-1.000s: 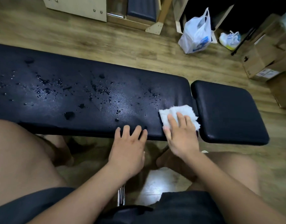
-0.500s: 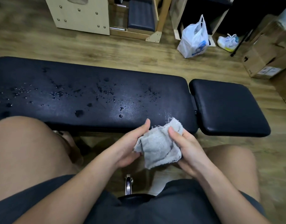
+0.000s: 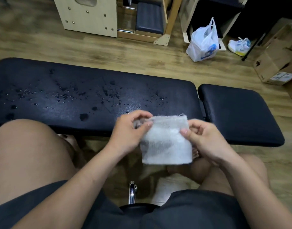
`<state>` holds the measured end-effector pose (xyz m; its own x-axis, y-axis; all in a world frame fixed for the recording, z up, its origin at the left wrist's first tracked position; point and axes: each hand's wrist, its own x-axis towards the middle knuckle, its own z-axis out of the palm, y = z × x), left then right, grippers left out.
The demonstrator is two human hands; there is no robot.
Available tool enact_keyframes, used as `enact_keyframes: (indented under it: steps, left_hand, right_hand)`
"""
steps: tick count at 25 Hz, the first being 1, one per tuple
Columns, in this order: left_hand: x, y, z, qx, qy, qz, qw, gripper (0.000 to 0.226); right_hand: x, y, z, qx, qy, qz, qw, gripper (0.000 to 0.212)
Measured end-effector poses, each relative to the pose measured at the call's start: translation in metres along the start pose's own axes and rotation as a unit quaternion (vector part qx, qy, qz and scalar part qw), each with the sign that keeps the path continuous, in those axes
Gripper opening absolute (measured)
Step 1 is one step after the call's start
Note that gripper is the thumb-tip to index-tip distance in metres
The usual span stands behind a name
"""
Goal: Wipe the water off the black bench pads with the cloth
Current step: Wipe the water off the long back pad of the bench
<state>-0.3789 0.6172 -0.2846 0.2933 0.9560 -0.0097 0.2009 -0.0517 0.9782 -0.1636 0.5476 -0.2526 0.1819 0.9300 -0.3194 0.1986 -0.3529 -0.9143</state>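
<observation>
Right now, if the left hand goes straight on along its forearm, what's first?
The left hand pinches the cloth; beyond that, likely the near edge of the long bench pad, height unclear.

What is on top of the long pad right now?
Water drops lie scattered over the long pad, mostly left and middle. The cloth is off it, held by the left hand and right hand, which hide part of its near edge.

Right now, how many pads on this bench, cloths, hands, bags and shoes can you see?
Pads: 2, long pad, short pad
Cloth: 1
Hands: 2, left hand, right hand
Bag: 1
Shoe: 1
Total: 7
</observation>
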Motion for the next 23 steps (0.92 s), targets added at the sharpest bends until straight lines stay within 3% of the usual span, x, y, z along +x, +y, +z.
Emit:
enact_keyframes:
  steps: [2,4,5,7,9,11,13,16,23]
  left_hand:
    - [0.017,-0.004,-0.009,0.011,0.076,0.0,0.997,0.016]
    - [0.021,-0.012,-0.013,0.089,0.101,0.026,0.991,0.019]
    - [0.019,-0.016,-0.012,0.162,0.08,0.057,0.982,0.02]
    - [0.006,-0.019,-0.002,0.308,-0.03,0.082,0.947,0.03]
    - [-0.008,-0.021,0.013,0.415,-0.141,0.035,0.898,0.046]
    - [-0.018,-0.022,0.026,0.482,-0.201,0.013,0.853,0.06]
    - [-0.02,-0.024,0.033,0.515,-0.229,0.001,0.826,0.069]
    - [-0.018,-0.019,0.038,0.543,-0.246,-0.006,0.803,0.069]
    - [-0.01,-0.016,0.038,0.544,-0.277,-0.009,0.792,0.068]
  right_hand:
    - [0.033,0.004,-0.018,-0.054,0.072,0.015,0.996,0.01]
    - [0.058,0.014,-0.034,-0.224,0.136,0.067,0.963,0.032]
    - [0.063,0.019,-0.034,-0.317,0.169,0.066,0.931,0.042]
    - [0.062,0.026,-0.014,-0.409,0.2,-0.018,0.89,0.048]
    - [0.06,0.032,0.026,-0.457,0.13,-0.063,0.877,0.053]
    - [0.07,0.048,0.055,-0.533,0.051,-0.002,0.844,0.059]
    - [0.092,0.056,0.058,-0.564,0.021,0.043,0.825,0.06]
    - [0.129,0.046,0.048,-0.569,0.006,0.053,0.821,0.061]
    - [0.237,0.015,0.036,-0.57,0.005,0.083,0.817,0.063]
